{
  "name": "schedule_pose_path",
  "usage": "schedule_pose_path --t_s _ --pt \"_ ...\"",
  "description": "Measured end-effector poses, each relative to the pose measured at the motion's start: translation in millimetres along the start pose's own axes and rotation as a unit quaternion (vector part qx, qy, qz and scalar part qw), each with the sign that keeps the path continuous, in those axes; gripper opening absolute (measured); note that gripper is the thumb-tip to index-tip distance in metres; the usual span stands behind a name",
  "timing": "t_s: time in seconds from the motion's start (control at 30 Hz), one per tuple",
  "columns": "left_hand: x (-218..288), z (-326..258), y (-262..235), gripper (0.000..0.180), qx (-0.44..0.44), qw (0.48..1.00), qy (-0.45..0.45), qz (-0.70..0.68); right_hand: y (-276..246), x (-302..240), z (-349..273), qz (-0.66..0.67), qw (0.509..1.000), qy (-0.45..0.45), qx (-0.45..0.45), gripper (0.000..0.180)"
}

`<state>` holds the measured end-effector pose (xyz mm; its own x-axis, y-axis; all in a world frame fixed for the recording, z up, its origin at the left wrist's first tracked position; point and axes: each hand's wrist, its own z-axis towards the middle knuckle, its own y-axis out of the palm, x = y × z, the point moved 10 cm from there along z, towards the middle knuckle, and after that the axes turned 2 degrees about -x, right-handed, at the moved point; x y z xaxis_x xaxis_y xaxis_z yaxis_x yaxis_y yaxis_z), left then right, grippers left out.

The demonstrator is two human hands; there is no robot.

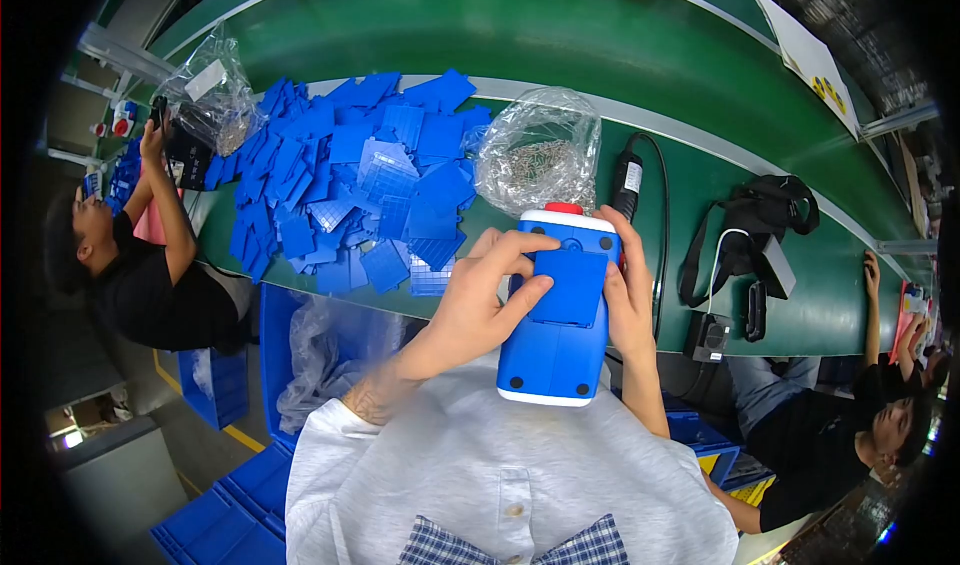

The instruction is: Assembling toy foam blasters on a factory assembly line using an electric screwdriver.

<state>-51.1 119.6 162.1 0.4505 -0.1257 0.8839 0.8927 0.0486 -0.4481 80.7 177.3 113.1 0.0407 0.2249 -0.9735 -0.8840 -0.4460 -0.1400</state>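
In front of my chest is a blue plastic box-shaped device (548, 363) with a white rim, dark round feet at its corners and a red part (563, 208) at its far end. A flat square blue cover (577, 287) lies over the recess in its upward face. My left hand (485, 300) has its thumb and forefinger on the cover's left side, the fingers bent. Along the device's right side, my right hand (628, 290) grips the edge, thumb near the cover. Whether the cover is seated flush cannot be made out.
Many loose blue covers (350, 165) are heaped on the green bench, beside a clear bag of small screws (540, 160). To the right lie a black corded power tool (628, 187), a strap (740, 225) and a black adapter (708, 337). Co-workers sit at both sides; blue crates (225, 525) stand below left.
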Motion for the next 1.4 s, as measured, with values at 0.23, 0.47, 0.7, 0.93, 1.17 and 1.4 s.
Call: schedule_pose_path --t_s 0.23,0.47,0.7,0.93,1.17,1.4 --pt "-3.4 -0.4 -1.0 0.029 0.01 1.0 -0.016 -0.021 -0.3 -0.9 -1.0 -0.013 1.0 -0.001 -0.006 0.043" --pt "-12.1 -1.4 -2.3 0.026 -0.008 0.999 -0.026 -0.046 2.9 -0.6 3.0 0.065 0.996 0.065 -0.004 0.038" --pt "-20.8 -1.4 -3.7 0.024 -0.044 0.994 -0.033 -0.089 3.9 6.9 2.8 0.026 0.998 0.065 0.003 0.036" --pt "-10.8 -7.5 -11.3 0.029 0.021 0.999 0.001 -0.05 3.2 -2.3 0.9 0.063 0.994 0.085 0.014 0.035" --pt "-17.8 -1.2 -8.9 0.058 0.026 0.999 -0.017 0.02 10.9 1.6 -3.3 0.054 0.989 0.136 -0.01 0.042" --pt "-52.8 13.6 30.0 0.045 -0.019 0.969 -0.08 -0.234 8.0 10.4 -2.2 0.211 0.964 0.159 0.037 0.043"
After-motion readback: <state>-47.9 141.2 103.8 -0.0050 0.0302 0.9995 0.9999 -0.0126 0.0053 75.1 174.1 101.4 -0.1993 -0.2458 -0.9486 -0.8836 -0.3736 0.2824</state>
